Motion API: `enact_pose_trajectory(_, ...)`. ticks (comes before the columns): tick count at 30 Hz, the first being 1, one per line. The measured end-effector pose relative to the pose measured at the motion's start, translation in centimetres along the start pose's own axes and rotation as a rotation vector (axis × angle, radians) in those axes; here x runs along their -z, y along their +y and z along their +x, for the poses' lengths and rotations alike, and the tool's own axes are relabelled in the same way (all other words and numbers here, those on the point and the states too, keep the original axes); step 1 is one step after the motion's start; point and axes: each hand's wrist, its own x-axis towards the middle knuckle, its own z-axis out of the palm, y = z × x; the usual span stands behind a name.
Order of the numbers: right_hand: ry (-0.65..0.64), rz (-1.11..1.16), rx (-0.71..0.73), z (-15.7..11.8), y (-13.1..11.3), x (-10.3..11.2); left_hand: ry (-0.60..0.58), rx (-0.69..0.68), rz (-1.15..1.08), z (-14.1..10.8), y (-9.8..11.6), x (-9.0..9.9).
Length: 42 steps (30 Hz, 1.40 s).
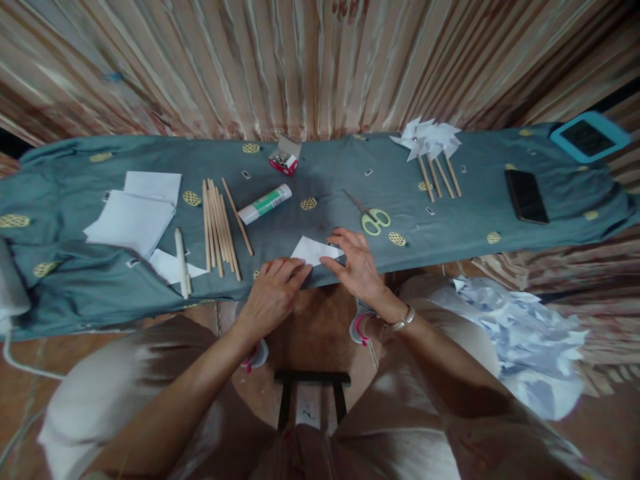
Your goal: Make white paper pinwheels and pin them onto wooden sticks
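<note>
White paper (311, 250), head view: lies near the surface's (450, 230) front edge, presumably for easy reach. Left hand (275, 291) at its lower-left corner, probably steadying; pinching or pressing, I cannot tell. Right hand (357, 265): grip apart, thumb and forefinger about the narrow end, likely keeping folds flat. Paper looks creased, kite-like.

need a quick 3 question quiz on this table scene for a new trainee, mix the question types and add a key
1. What do the left hand and right hand touch?
A. phone
B. small white paper
C. pinwheels

2. True or false: the green-and-white tube lies between the wooden sticks and the scissors.

3. Fill in: the red box stands ____ (open/shut).

Key: 1. B; 2. True; 3. open
</note>
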Motion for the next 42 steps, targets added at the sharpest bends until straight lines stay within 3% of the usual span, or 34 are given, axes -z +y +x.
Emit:
enact_pose_trajectory(7,-0.016,0.057,0.048,-0.1,1.5,0.8,0.052,-0.032,-0.006,-1.6,-1.2,0.6)
enact_pose_trajectory(15,-0.048,0.129,0.047,0.3,1.3,1.6,0.153,0.156,-0.223,-2.7,-2.5,1.4)
enact_pose_trajectory(20,-0.173,0.138,0.032,0.9,0.5,1.0,0.152,0.346,-0.365,-1.6,-2.6,0.8)
enact_pose_trajectory(26,-0.165,0.251,-0.001,1.5,0.3,0.7,0.097,0.526,-0.566,0.1,-2.2,1.0)
enact_pose_trajectory(36,0.000,0.221,0.199,0.9,-2.5,3.2,0.031,0.803,-1.116,3.5,-1.2,2.9)
enact_pose_trajectory(42,0.056,0.207,0.281,0.9,-2.7,4.1,-0.021,0.931,-1.221,4.9,-1.9,3.2)
